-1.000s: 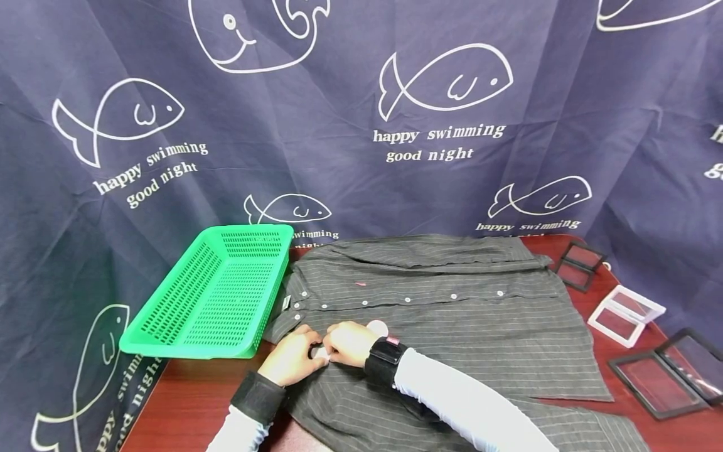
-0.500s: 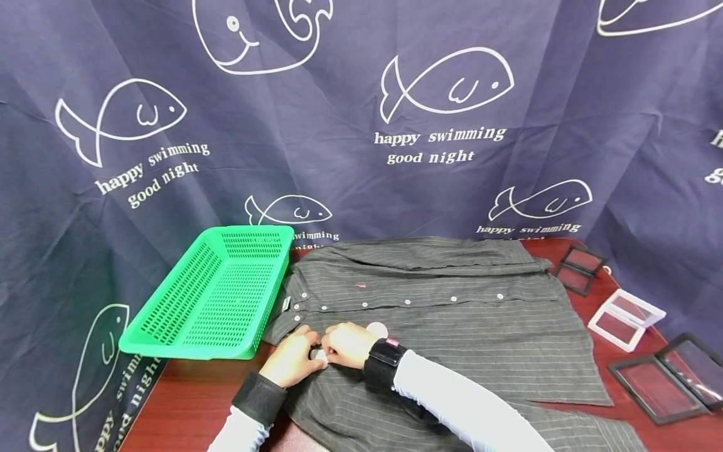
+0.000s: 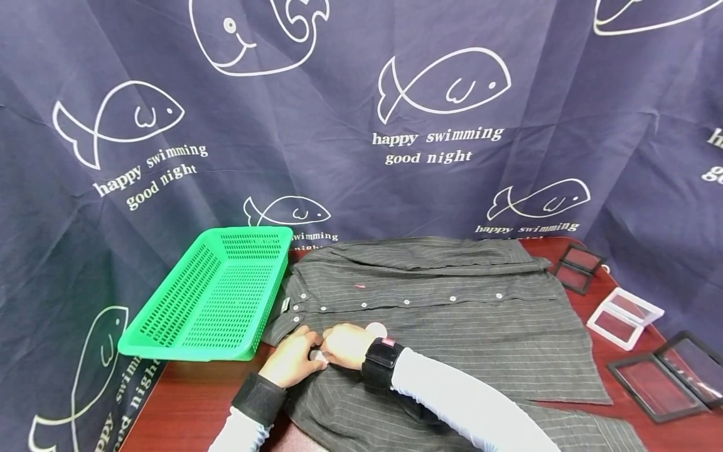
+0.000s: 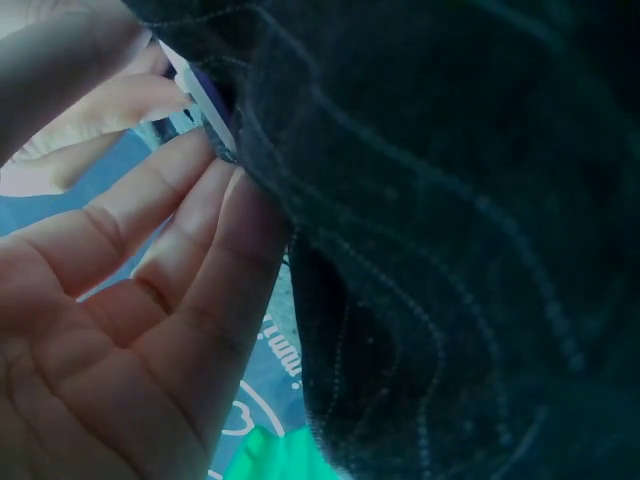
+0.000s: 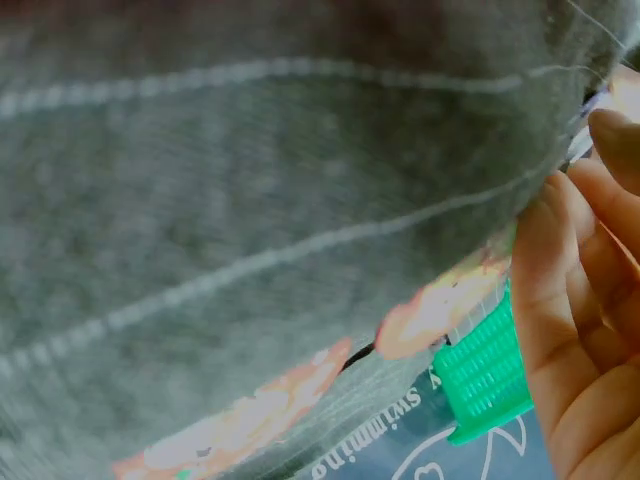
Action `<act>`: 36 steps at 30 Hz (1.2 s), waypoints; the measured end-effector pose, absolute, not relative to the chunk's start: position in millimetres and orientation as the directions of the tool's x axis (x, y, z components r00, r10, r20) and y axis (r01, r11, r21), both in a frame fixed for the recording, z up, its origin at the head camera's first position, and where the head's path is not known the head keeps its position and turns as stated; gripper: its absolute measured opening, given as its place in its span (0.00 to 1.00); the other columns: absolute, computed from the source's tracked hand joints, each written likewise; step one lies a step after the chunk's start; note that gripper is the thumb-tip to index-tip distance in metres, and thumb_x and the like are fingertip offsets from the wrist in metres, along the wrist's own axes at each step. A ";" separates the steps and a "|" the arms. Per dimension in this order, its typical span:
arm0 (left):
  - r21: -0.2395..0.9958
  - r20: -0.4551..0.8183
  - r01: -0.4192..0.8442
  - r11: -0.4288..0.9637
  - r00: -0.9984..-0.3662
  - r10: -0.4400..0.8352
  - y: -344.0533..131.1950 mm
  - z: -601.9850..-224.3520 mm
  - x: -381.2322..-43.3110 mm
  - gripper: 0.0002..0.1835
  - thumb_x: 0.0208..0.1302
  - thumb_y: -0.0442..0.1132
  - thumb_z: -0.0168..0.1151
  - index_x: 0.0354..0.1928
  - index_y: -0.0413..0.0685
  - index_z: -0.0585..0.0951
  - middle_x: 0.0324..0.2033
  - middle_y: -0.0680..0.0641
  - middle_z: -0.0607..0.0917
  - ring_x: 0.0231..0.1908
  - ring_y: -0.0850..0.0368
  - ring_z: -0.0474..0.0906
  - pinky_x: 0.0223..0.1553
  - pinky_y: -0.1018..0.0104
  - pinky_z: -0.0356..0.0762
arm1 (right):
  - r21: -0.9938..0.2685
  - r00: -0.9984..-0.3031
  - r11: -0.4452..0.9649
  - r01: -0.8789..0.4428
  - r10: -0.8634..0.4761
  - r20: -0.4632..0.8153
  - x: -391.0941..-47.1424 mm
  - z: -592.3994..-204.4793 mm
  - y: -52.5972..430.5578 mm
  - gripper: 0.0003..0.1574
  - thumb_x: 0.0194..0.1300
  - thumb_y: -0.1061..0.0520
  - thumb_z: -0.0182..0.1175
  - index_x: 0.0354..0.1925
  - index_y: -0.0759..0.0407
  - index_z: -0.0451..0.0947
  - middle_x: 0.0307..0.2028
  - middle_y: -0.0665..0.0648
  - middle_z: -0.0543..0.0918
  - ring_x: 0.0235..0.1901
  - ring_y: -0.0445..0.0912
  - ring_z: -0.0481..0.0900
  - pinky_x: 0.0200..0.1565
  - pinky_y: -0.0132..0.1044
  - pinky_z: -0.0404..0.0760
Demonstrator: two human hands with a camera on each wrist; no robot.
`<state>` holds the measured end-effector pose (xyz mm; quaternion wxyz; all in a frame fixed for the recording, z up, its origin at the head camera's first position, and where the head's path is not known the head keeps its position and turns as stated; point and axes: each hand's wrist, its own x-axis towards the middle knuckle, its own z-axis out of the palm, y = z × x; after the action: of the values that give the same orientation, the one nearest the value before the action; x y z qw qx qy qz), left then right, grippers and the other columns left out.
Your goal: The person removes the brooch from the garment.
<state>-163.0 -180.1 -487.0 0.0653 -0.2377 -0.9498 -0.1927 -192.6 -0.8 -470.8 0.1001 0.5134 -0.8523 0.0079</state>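
A dark grey pinstriped button-up shirt point(image 3: 463, 339) lies spread over the table. Both hands meet on its near front, just below the collar. My left hand point(image 3: 292, 358) holds a small white badge-like disc point(image 3: 318, 358) against the cloth, its thumb beside it. Close by on the right, my right hand point(image 3: 346, 345) pinches the shirt with curled fingers. The disc's thin pale edge point(image 4: 208, 100) shows at the fingertips in the left wrist view, with raised cloth beside it. Its far side is hidden. Another pale round disc point(image 3: 376, 330) sits on the shirt behind the right wrist.
A green plastic basket point(image 3: 211, 301) stands at the left, close to the collar. Along the right edge of the reddish table point(image 3: 186, 402) are a small black case point(image 3: 578, 269), a white case point(image 3: 624, 317) and a larger black case point(image 3: 666, 376). A blue fish-print curtain point(image 3: 361, 125) hangs behind.
Both hands stay at the same spot on the shirt, with small finger shifts only. Less of the white disc shows between them than before.
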 end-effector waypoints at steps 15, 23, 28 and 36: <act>0.279 0.254 0.466 0.840 -0.879 0.404 -179.4 -494.4 -162.8 0.17 0.38 0.38 0.77 0.32 0.45 0.80 0.27 0.52 0.74 0.27 0.58 0.73 0.30 0.64 0.73 | 0.170 -0.430 0.462 -0.870 -0.882 0.194 -188.7 -476.2 -2.7 0.05 0.62 0.48 0.63 0.31 0.44 0.85 0.33 0.43 0.80 0.30 0.38 0.81 0.32 0.30 0.77; 0.244 0.272 0.477 0.844 -0.869 0.413 -179.1 -496.2 -163.5 0.16 0.38 0.40 0.77 0.29 0.46 0.79 0.25 0.53 0.71 0.26 0.58 0.72 0.29 0.64 0.72 | 0.209 -0.442 0.478 -0.853 -0.875 0.198 -185.4 -474.9 -4.2 0.05 0.60 0.48 0.64 0.29 0.44 0.84 0.30 0.43 0.77 0.29 0.38 0.79 0.31 0.28 0.75; 0.242 0.268 0.475 0.846 -0.871 0.412 -179.9 -497.2 -164.6 0.16 0.37 0.40 0.77 0.28 0.46 0.79 0.24 0.54 0.69 0.24 0.59 0.69 0.27 0.66 0.69 | 0.201 -0.433 0.470 -0.859 -0.878 0.205 -186.0 -475.2 -5.0 0.05 0.60 0.49 0.64 0.28 0.44 0.84 0.30 0.43 0.77 0.28 0.38 0.79 0.31 0.28 0.75; 0.263 0.255 0.474 0.840 -0.874 0.413 -179.1 -494.0 -163.9 0.16 0.38 0.40 0.77 0.27 0.47 0.79 0.24 0.54 0.70 0.24 0.61 0.67 0.27 0.67 0.67 | 0.143 -0.446 0.473 -0.869 -0.875 0.186 -189.8 -477.7 -6.2 0.04 0.58 0.50 0.65 0.28 0.43 0.85 0.31 0.44 0.79 0.28 0.38 0.79 0.30 0.28 0.75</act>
<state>-163.9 -179.1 -494.0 0.0946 -0.2325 -0.9545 -0.1608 -189.8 -6.2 -477.7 0.1174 0.5129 -0.8503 -0.0130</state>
